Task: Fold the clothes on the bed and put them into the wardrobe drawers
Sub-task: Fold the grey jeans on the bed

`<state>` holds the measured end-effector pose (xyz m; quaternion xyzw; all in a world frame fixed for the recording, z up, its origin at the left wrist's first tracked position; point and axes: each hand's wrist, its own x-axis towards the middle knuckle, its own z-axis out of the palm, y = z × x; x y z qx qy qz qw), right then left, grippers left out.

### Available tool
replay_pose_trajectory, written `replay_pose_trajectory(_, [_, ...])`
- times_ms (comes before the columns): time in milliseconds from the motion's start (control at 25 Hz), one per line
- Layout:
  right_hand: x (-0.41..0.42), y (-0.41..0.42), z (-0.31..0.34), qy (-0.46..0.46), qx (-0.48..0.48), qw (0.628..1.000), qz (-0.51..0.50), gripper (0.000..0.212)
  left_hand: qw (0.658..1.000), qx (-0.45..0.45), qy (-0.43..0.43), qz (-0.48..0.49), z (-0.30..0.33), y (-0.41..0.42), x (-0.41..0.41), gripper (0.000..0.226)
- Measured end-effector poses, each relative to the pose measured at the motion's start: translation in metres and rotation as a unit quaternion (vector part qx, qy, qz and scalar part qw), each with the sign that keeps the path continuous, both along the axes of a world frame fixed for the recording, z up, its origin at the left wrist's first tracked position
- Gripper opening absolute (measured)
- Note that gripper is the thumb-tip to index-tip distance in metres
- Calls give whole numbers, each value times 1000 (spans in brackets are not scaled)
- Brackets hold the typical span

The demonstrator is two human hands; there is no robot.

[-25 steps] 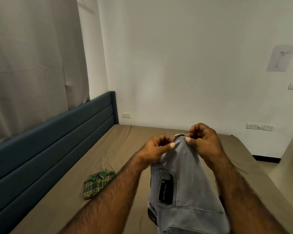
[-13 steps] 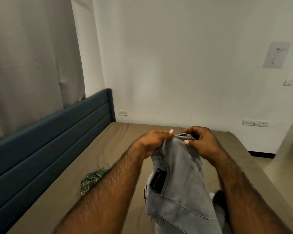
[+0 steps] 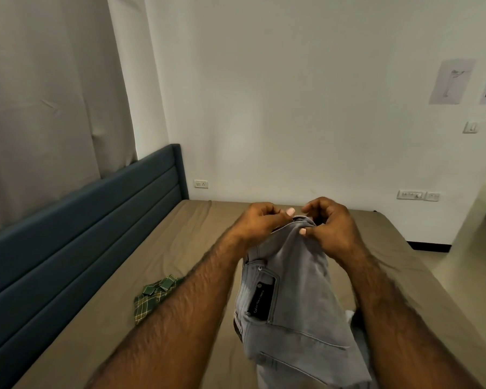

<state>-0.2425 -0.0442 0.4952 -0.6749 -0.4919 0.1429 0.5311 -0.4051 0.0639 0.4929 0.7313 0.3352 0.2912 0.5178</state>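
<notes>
Both hands pinch the waistband of the grey jeans (image 3: pixel 289 299), the left hand (image 3: pixel 260 220) and right hand (image 3: pixel 330 224) close together, the legs hanging down over the bed (image 3: pixel 180 248). With so narrow a hold, the denim's weight may drag it loose or twist the fold. A green checked shirt (image 3: pixel 155 294) lies apart near the headboard (image 3: pixel 82 228), nothing between.

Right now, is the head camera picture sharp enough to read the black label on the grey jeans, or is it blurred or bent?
Head view: black label on the grey jeans soft, lettering barely legible; wide-angle bend along the blue headboard; forearms slightly blurred.
</notes>
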Motion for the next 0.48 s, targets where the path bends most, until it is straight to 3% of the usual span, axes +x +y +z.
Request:
replay_pose_trajectory(160, [-13, -3, -3, -41, 18, 999, -16, 45, 990, 47, 103, 81, 12, -2, 8, 31])
replay_pose_trajectory(280, [-15, -2, -2, -51, 12, 998, -46, 45, 961, 127, 165, 183, 12, -7, 15, 31])
replay_pose_trajectory(480, [-11, -3, 1, -48, 14, 997, -67, 44, 961, 11, 129, 244, 10, -3, 16, 31])
